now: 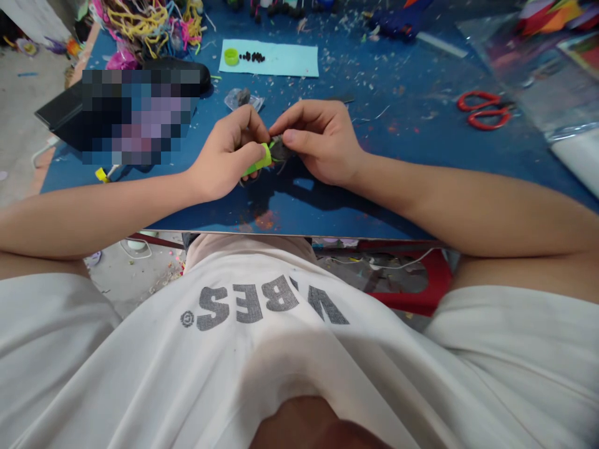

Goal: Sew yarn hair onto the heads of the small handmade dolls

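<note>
Over the blue table, my left hand point(229, 153) is closed around a small bright green piece point(259, 163), thumb pressed on top. A dark grey lump point(281, 149), soft-looking like modelling clay, joins the green piece at its right end. My right hand point(327, 140) pinches that grey lump between thumb and fingertips. Both hands meet just above the tabletop, and the fingers hide much of the work. Behind them, another bit of grey material point(243, 96) lies on a piece of clear plastic wrap point(256, 103).
A light blue card point(290, 60) holds a green ring-shaped cup point(231, 57) and several small black balls point(255, 57). Red-handled scissors point(484, 115) lie at right, near clear plastic bags point(528, 81). At left stand a propped device point(154, 112) with a blurred screen and tangled coloured strands point(145, 28).
</note>
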`<state>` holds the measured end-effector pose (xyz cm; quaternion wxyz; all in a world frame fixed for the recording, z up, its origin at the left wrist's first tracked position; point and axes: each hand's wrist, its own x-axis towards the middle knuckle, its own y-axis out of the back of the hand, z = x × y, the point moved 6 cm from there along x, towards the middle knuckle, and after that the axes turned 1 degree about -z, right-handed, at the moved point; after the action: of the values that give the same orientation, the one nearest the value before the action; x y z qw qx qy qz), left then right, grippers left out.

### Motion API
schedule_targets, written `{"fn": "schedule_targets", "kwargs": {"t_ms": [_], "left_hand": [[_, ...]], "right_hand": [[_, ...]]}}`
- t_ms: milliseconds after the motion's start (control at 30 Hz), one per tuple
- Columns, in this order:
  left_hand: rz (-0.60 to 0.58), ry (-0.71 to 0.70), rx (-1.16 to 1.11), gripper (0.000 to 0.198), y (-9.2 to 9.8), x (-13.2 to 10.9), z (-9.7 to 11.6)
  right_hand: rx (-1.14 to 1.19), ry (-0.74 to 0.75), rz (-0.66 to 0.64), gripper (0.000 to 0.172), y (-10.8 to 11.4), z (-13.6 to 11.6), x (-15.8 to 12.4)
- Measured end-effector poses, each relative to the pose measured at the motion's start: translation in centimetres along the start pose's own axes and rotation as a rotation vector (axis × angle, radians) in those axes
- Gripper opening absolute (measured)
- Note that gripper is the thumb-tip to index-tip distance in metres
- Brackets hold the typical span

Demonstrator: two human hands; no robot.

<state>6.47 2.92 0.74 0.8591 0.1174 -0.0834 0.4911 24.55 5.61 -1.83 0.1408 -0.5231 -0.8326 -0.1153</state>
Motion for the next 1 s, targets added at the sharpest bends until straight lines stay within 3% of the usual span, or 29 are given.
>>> {"fn": "schedule_targets", "kwargs": {"t_ms": [200, 433, 533, 633, 833, 1000], "left_hand": [[-0.002, 0.011, 0.022, 0.018, -0.3, -0.2, 0.5], [0.056, 0.09, -0.068, 0.018, 0.4, 0.1, 0.3], [0.108, 0.115, -0.083, 0.018, 0.6, 0.0, 0.5], [0.118, 0.104, -0.073, 0.018, 0.3, -0.2, 1.0], [0.072, 0.104, -0.071, 0.019, -0.3, -0.3, 0.6], [0.064, 0.083, -0.132, 0.03, -0.1, 0.2, -0.4]], "right_hand": [[0.1, 0.052, 0.001, 0.039, -0.2, 0.1, 0.1], [-0.067, 0.124, 0.17, 0.054, 0.4, -2.2, -1.3], [-0.078, 0.072, 0.098, 0.062, 0.0, -2.0, -1.4], [-0.123, 0.1, 0.065, 0.059, -0.1, -1.7, -1.0], [-0.181, 0.104, 0.072, 0.052, 0.4, -1.0, -0.6], [-0.284, 0.109, 0.114, 0.056, -0.1, -1.8, -1.4]]}}
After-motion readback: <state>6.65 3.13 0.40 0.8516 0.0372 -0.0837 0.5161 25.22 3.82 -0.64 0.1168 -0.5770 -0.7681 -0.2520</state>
